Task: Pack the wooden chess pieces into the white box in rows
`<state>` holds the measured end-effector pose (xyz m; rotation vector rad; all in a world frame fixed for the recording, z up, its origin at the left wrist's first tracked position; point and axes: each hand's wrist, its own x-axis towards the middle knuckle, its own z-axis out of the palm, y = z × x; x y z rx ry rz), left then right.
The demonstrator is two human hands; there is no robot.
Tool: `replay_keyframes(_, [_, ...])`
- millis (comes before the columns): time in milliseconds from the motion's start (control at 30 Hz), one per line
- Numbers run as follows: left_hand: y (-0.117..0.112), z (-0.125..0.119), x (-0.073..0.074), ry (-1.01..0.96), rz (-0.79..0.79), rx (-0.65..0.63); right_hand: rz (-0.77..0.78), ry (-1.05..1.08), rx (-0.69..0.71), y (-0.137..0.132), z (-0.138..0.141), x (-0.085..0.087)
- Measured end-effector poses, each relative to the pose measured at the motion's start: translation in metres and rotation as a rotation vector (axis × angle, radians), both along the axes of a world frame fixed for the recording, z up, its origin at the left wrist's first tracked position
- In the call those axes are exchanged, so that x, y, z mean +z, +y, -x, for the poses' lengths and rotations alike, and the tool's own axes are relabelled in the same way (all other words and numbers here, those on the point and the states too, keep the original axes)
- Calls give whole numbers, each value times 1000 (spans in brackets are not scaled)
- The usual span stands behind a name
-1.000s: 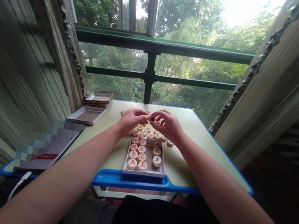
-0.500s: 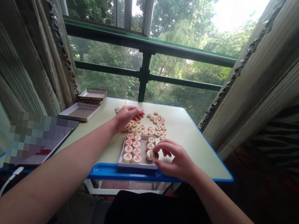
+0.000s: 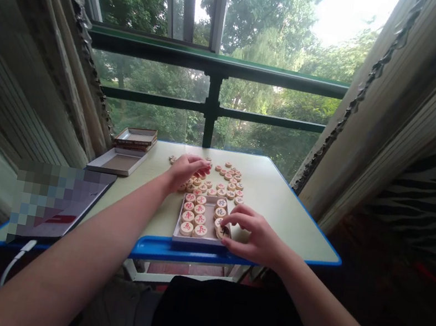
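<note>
My right hand (image 3: 253, 235) pinches a round wooden Chinese chess piece (image 3: 223, 232) with a black character, tilted at the near right corner of a shallow box (image 3: 209, 219). Two columns of red-marked pieces (image 3: 199, 220) stand along the box's left side. Black-marked pieces (image 3: 220, 213) line its right side, the nearest partly covered by my fingers. Over the loose pieces (image 3: 220, 192) beyond the box hovers my left hand (image 3: 188, 171), its fingers curled together. Whatever those fingers hold, if anything, is hidden.
An open shallow box lid (image 3: 117, 161) and stacked boxes (image 3: 135, 138) sit at the table's back left. A flat device (image 3: 79, 206) with a white cable (image 3: 18, 258) lies at the left. The table (image 3: 287, 226) has a blue edge and faces a window with a green railing.
My right hand has lowered the piece slightly toward the box's near right corner, and the piece is now more tilted. My left hand has stayed nearly in place.
</note>
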<state>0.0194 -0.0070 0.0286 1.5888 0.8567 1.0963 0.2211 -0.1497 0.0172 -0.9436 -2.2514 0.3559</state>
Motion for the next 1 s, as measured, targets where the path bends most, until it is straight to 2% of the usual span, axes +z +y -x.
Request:
replay_keyframes(100, [-1, -1, -1, 52, -33, 1, -6, 1, 13, 1, -1, 0])
replay_keyframes(200, [-7, -2, 3, 217, -135, -41, -23, 7, 23, 1, -1, -1])
replay_keyframes(367, [-22, -1, 16, 558, -437, -286, -38, 16, 15, 0, -2, -2])
replay_keyframes(433, [-25, -1, 17, 664, -496, -353, -29, 7, 12, 0, -2, -1])
replay_keyframes(600, [-25, -1, 12, 859, -419, -439, -19, -6, 30, -2, -3, 1])
replay_keyframes(1000, [-31, -7, 10, 879, -431, -466, -33, 11, 29, -1, -4, -2])
